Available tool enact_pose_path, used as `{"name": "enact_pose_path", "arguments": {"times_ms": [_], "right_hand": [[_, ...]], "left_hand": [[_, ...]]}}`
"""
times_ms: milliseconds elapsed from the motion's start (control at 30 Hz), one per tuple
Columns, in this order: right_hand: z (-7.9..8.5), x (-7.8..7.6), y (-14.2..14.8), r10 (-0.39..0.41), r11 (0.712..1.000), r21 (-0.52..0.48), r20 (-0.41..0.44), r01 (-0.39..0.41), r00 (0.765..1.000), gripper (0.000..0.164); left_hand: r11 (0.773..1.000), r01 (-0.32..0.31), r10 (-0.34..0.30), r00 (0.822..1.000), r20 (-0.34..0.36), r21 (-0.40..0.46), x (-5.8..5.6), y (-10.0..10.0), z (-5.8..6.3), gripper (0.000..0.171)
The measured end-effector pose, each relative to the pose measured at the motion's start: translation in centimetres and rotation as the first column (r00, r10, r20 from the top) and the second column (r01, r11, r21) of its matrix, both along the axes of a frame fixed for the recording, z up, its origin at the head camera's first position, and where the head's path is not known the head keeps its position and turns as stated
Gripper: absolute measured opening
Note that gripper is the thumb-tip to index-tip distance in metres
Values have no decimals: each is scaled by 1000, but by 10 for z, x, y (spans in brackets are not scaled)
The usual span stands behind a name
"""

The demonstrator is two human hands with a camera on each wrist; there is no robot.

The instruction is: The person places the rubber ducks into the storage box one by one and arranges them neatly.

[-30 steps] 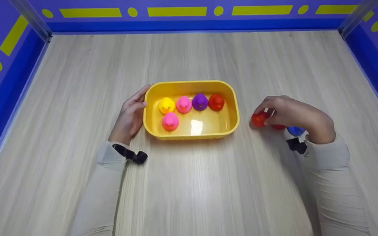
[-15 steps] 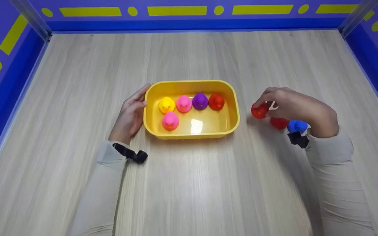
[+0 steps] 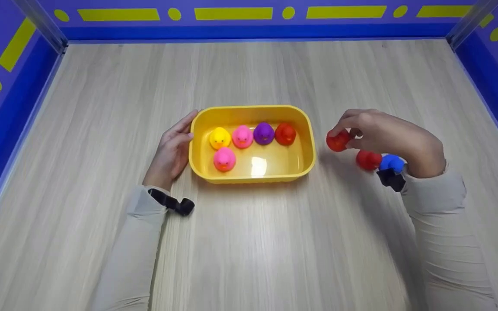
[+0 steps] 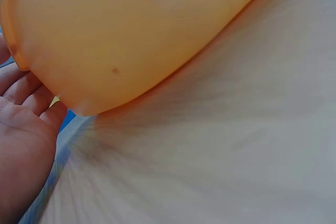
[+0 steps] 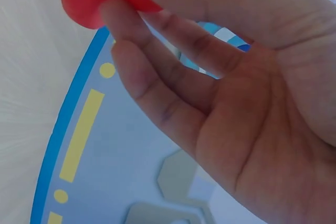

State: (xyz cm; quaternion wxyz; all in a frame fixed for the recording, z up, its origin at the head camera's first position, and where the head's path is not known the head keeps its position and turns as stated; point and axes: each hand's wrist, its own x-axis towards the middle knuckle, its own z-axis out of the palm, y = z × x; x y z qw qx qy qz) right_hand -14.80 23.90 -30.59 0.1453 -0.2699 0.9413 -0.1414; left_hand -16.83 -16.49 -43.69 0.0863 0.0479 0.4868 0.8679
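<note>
Between the thumb and fingers of my right hand [image 3: 381, 134] a red rubber duck [image 3: 337, 141] is pinched, just off the right end of a yellow plastic container [image 3: 252, 179]. The right wrist view shows that red duck [image 5: 84, 1] at the fingertips. My left hand [image 3: 172, 151] rests its extended fingers and thumb along the container's left outer wall; the left wrist view shows this wall [image 4: 131, 35] close up. Inside the container stand a yellow duck [image 3: 219, 138], a purple duck [image 3: 264, 133], a red duck [image 3: 285, 134] and two pink ducks, one in the back row [image 3: 242, 137] and one in front [image 3: 224, 159].
Another red duck [image 3: 368, 160] and a blue duck [image 3: 391, 163] sit on the wood-grain table [image 3: 249, 250], by the right wrist. The wrist's black camera mount [image 3: 391, 179] overlaps the blue one. Blue panels with yellow marks [image 3: 233, 14] border the table at the back and sides.
My right hand has raised the red duck away from the other two on the right and carried it slightly back and left. The left hand and container have stayed put.
</note>
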Motion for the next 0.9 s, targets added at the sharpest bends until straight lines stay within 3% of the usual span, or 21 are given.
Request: {"name": "enact_pose_path", "arguments": {"times_ms": [467,900], "right_hand": [[5,-4,-12,134,990,-26,-103,-137,986,28],[8,-8,-33,153,988,-16,-55,-154,987,26]], "left_hand": [[1000,2,-2,1000,7,-1,-1,0,1,59],[1000,0,0,1000,5,10,0,0,0,59]]}}
